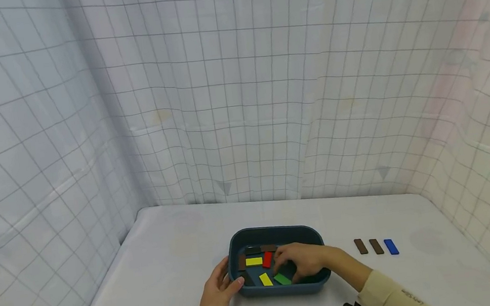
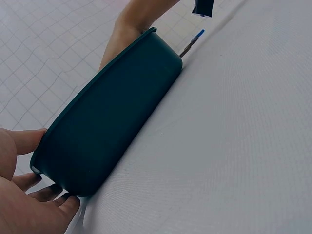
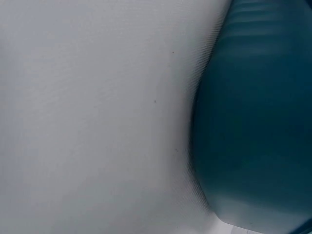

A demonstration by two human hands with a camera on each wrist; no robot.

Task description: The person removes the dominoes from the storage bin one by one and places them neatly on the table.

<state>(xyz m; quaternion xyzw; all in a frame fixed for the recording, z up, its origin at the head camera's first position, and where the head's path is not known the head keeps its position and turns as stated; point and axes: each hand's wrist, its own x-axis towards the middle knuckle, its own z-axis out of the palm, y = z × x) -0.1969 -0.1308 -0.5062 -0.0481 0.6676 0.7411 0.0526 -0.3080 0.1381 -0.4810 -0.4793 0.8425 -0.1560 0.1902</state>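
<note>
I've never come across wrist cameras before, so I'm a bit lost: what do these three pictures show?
There is no machine here, just a person working bare-handed. The widest picture comes from a camera on the head, looking forward and down; the other two come from a camera on each wrist.

On a white table stands a dark teal, rounded rectangular, plastic-looking tub. Inside lie flat rectangular blocks in black, brown, yellow, red and green. Two flat brown blocks and a flat blue block lie outside, to its right.

The left hand grips the tub's left end. The right hand is inside it, by the green block; whether it holds anything is hidden.
</note>
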